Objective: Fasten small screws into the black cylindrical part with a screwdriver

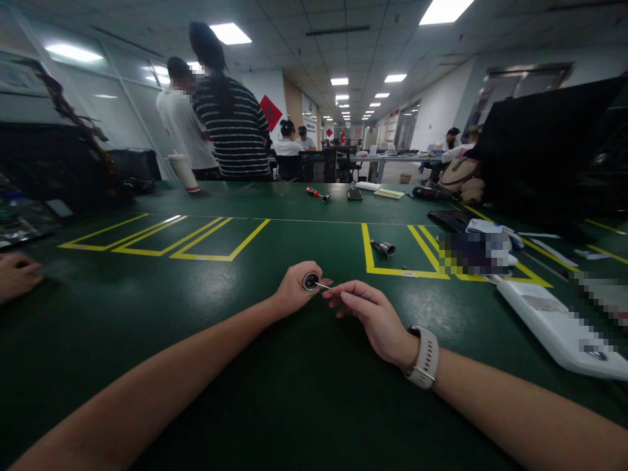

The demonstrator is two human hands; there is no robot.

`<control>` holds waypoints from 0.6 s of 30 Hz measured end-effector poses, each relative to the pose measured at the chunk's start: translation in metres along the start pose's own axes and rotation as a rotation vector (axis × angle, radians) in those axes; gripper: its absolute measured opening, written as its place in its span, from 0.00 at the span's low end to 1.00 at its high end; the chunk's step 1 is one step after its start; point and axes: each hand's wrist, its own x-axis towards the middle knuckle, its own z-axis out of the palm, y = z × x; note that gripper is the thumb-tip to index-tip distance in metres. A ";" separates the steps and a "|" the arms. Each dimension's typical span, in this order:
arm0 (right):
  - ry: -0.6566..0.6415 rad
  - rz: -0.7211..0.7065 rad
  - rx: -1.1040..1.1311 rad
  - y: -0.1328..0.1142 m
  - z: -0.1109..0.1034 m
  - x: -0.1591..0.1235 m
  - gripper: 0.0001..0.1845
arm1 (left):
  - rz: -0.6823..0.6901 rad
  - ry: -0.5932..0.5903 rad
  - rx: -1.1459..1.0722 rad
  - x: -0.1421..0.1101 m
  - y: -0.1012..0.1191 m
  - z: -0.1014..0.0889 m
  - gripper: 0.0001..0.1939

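Note:
My left hand (297, 288) is wrapped round a round metal part (311, 282), its hollow end turned toward me. My right hand (366, 311), with a pale watch strap at the wrist, pinches a thin metal rod (322, 286) between thumb and fingers. The rod's far end reaches the opening of the round part; how deep it sits I cannot tell. Both hands are above the green table. Beyond them, inside a yellow-taped box, lies a cup-ended metal part (385, 248) with a shaft. A tiny dark piece (404, 267) lies near it.
Yellow tape outlines (203, 257) mark the green table (220, 366). At the back are a red-handled tool (318, 194), a dark small box (354, 194) and a white cup (185, 173). A white device (559, 324) lies right. Another person's hand (18, 276) rests at far left.

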 end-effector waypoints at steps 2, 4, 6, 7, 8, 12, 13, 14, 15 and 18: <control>0.013 0.007 0.022 0.001 0.000 0.000 0.09 | -0.007 0.000 0.017 0.000 0.000 0.000 0.13; 0.029 -0.015 -0.032 0.002 0.001 -0.001 0.09 | -0.016 0.017 0.076 0.000 -0.001 0.001 0.13; 0.040 -0.038 -0.144 0.003 0.001 -0.003 0.09 | -0.017 0.022 0.160 0.000 -0.002 0.001 0.13; 0.038 -0.041 -0.203 0.003 0.001 -0.004 0.09 | -0.009 0.015 0.201 0.000 -0.002 0.002 0.12; 0.031 -0.037 -0.251 0.003 0.001 -0.004 0.09 | 0.001 0.006 0.237 0.000 -0.002 0.002 0.12; -0.015 -0.022 -0.241 0.002 0.000 -0.004 0.10 | 0.037 -0.007 0.276 0.000 -0.002 0.001 0.12; -0.019 -0.018 -0.188 0.001 0.000 -0.004 0.09 | 0.038 -0.004 0.253 0.000 -0.001 0.000 0.12; -0.018 -0.007 -0.125 0.001 0.000 -0.003 0.09 | 0.035 -0.001 0.219 0.000 -0.001 0.000 0.12; -0.013 0.011 -0.060 0.000 0.000 -0.002 0.08 | 0.028 0.002 0.180 0.000 -0.001 0.000 0.12; -0.003 0.068 0.095 0.000 0.000 0.000 0.07 | -0.008 0.011 0.063 0.000 -0.002 0.001 0.13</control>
